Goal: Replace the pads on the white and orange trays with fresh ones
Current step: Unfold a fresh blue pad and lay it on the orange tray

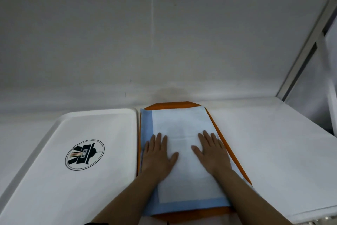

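Presently both hands lie flat on the pad (182, 144) covering the orange tray (228, 147) at lower centre of the frame. The left hand (157, 155) rests on the pad's left half, fingers straight and slightly spread, thumb angled inward; it grips nothing. The right hand (211, 151) mirrors it on the right half, palm down, fingers extended, holding nothing.

Judged from this, the step in hand is smoothing the pad into the tray. To do it well, the palms should press lightly and sweep outward from the middle toward the edges, so that trapped air and folds leave at the borders. The pad sits skewed toward the left: its blue border appears to overlap the tray's left rim, while orange shows along the right side and far end. A small shift to the right seems advisable before final pressing.

The pad is a thin, soft sheet with a pale quilted centre and a blue margin; a faint crease crosses it just beyond the fingertips. It will likely wrinkle if dragged. The orange tray looks like rigid, smooth plastic with clipped corners.

The white tray (54, 197) lies just beside it at lower left, glossy, with rounded corners, a raised rim and a round printed emblem (84, 155). It shows no pad. Both trays rest on a white table (273, 142).
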`<action>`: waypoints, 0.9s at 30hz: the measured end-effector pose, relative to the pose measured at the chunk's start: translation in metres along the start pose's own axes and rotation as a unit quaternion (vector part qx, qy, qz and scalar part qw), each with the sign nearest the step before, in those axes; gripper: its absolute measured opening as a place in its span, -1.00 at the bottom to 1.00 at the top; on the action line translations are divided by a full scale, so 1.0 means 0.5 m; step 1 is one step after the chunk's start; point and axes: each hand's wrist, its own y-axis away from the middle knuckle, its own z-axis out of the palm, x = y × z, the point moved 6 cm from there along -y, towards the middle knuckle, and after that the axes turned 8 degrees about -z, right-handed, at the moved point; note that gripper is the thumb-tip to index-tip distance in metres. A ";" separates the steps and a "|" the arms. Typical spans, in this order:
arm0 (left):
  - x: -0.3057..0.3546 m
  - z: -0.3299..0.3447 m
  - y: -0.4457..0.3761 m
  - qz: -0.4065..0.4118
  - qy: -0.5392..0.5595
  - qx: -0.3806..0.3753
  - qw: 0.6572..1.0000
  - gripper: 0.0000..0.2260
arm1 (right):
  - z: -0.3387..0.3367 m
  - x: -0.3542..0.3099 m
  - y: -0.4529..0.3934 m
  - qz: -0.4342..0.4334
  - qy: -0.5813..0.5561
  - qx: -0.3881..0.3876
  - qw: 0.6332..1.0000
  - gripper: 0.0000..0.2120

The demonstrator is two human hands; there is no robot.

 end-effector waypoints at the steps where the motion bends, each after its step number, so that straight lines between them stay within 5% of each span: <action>1: -0.001 -0.001 0.002 -0.013 0.012 0.001 1.000 -0.30 | -0.002 0.003 0.001 0.012 -0.001 0.002 1.000 -0.17; 9: 0.001 -0.057 -0.042 -0.070 0.068 0.004 0.995 -0.35 | -0.080 -0.001 -0.008 0.043 0.018 0.106 0.993 -0.62; 18: 0.038 -0.025 -0.159 0.063 -0.022 -0.004 0.998 -0.42 | -0.027 -0.113 -0.179 -0.098 -0.121 0.000 0.988 -0.50; 23: 0.017 -0.004 -0.178 0.078 -0.038 -0.008 0.996 -0.40 | 0.009 -0.093 -0.210 -0.103 -0.033 0.018 0.994 0.18; 27: -0.002 -0.009 -0.187 0.069 -0.023 0.004 0.997 -0.38 | 0.013 -0.052 -0.221 -0.052 -0.008 0.016 0.998 0.25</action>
